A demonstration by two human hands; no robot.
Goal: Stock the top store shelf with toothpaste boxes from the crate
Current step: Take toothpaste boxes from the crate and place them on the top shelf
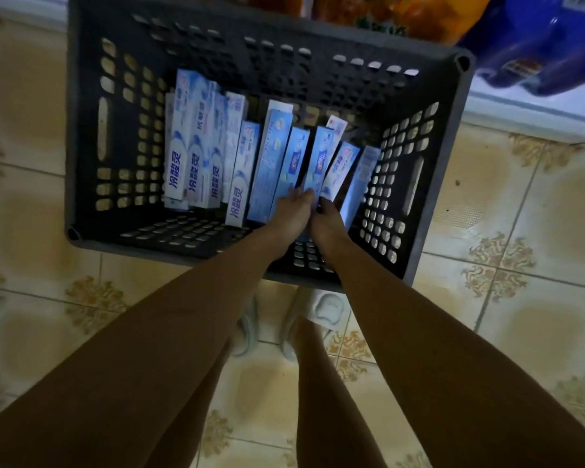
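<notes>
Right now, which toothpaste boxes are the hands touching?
The darker blue boxes in the crate's right half; both hands meet there. The white boxes on the left lie untouched.

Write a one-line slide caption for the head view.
Both hands, left hand and right hand, reach into the dark crate among the toothpaste boxes.

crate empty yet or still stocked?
Still stocked. The crate holds about a dozen toothpaste boxes lying along its floor, and the left hand and right hand are both down at the middle ones.
</notes>
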